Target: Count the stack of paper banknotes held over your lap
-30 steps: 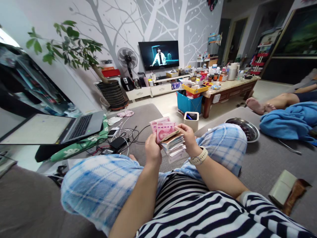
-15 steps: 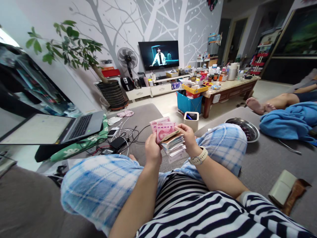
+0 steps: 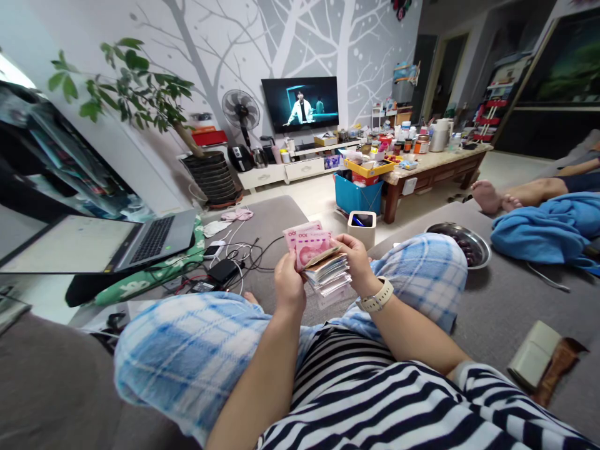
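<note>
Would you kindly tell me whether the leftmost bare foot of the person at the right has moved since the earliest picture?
Yes: the foot has shifted slightly right in the view, judged against the metal bowl, which sits unmoved.

Matt paper banknotes (image 3: pixel 313 246) — glossy, smooth metal bowl (image 3: pixel 485 254).

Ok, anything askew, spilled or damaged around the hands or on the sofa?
Only mild untidiness: the wad of banknotes held by the left hand and right hand has uneven, jutting edges, and cables lie tangled near the laptop. I see no spill or damage.
</note>
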`<state>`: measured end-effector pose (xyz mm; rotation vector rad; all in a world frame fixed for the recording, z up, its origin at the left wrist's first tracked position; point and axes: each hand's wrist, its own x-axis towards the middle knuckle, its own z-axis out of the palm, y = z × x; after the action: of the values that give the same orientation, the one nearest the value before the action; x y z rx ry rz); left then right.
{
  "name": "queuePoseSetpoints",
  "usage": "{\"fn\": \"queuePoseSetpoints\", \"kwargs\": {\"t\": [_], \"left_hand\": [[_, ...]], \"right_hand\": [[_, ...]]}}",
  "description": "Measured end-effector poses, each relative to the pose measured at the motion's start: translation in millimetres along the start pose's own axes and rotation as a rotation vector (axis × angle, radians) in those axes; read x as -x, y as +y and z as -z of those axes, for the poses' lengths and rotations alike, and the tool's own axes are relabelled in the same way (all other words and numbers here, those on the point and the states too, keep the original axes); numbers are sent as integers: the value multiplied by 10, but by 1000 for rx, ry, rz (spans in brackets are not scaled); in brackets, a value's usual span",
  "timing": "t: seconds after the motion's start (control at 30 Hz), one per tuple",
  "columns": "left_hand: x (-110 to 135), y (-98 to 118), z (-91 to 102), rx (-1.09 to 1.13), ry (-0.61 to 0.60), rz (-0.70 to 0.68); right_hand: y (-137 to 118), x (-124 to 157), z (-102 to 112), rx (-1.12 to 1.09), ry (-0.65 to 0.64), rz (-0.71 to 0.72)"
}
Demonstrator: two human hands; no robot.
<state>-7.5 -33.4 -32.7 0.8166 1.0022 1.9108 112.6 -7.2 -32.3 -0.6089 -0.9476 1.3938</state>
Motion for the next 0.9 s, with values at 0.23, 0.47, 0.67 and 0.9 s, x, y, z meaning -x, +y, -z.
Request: {"fn": "queuePoseSetpoints", "kwargs": {"t": [0.23, 0.47, 0.67, 0.9], "left_hand": [[5, 9, -4, -45, 21, -26], [51, 94, -51, -156, 70, -31], [58, 121, -59, -155, 63, -14], [12, 40, -36, 1, -6, 0]], "right_hand": [[11, -3, 1, 0, -4, 5], [1, -2, 7, 5, -1, 6], [-5, 7, -3, 17, -2, 2], [-35, 28, -16, 77, -38, 31]]}}
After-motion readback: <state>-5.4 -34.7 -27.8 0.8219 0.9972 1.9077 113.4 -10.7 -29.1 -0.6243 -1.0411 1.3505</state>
